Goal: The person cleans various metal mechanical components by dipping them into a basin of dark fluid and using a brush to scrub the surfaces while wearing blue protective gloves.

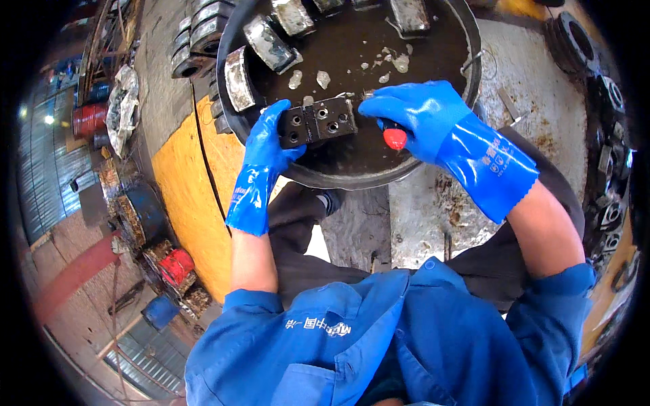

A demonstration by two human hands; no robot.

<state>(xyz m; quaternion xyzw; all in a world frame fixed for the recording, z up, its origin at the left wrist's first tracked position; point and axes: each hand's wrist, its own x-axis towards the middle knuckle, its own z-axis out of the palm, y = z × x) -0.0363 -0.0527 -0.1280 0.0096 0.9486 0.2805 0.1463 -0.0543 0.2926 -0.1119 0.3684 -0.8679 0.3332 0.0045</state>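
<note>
My left hand [269,139], in a long blue rubber glove, grips one end of a dark metal block [319,122] with several round holes in its face. The block is held over the near part of a round basin [379,181] of dark, murky liquid. Just to the block's right, my gloved right hand [416,115] is closed around a tool with a red handle end [395,139]. Its fingers hide most of the tool, and its working end cannot be made out. Pale clumps of foam [401,63] float on the liquid.
Curved metal blocks [269,44] stand along the basin's left and far inside wall; another [409,15] lies at the far right. More metal parts [203,34] are stacked beyond the basin at left. Yellow board [186,196] lies left, and ring-shaped parts [575,40] stand right.
</note>
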